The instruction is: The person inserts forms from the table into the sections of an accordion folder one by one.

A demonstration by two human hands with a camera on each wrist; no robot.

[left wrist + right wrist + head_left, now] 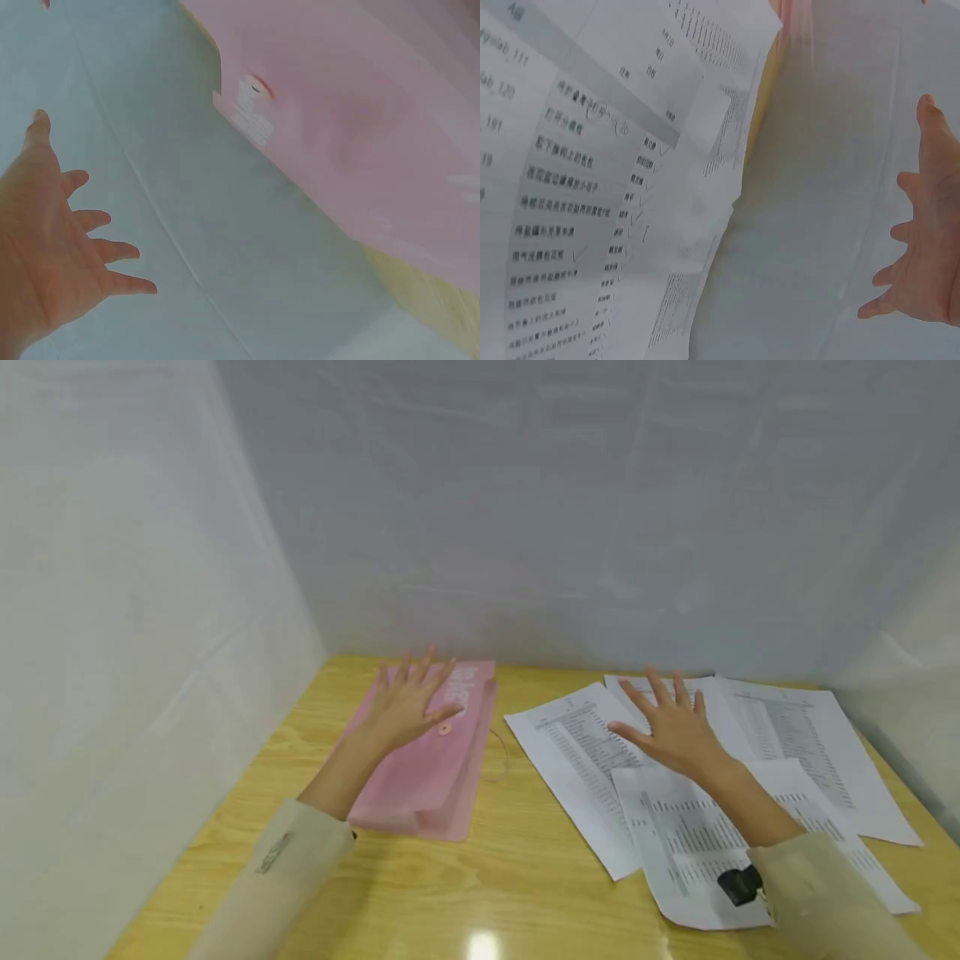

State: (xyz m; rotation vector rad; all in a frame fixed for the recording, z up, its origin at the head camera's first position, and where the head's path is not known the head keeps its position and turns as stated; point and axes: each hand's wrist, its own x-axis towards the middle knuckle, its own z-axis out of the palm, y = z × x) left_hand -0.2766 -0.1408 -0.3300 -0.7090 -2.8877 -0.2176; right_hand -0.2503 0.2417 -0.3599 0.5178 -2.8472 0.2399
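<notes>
My left hand (pixel 405 706) is held with fingers spread over a pink translucent file folder (pixel 408 781) at the left of the table. The folder has a small round button (pixel 445 727) and white lettering; the wrist view shows the hand (pixel 60 247) raised apart from it. On the right, my other hand (pixel 675 731) spreads its fingers above several printed sheets. One sheet (pixel 585 777) slants at the left of the group, another (pixel 645 843) lies nearest me, and a third (pixel 847 752) sits far right. Handwritten ticks mark the closest page (pixel 592 225) in the right wrist view. Neither hand holds anything.
The wooden table (pixel 480 893) runs back to a grey-white sheet wall (pixel 562 527), with another pale wall (pixel 150 652) along the left. A thin string (pixel 504 752) loops out beside the folder. A black item (pixel 740 886) shows at the right sleeve cuff.
</notes>
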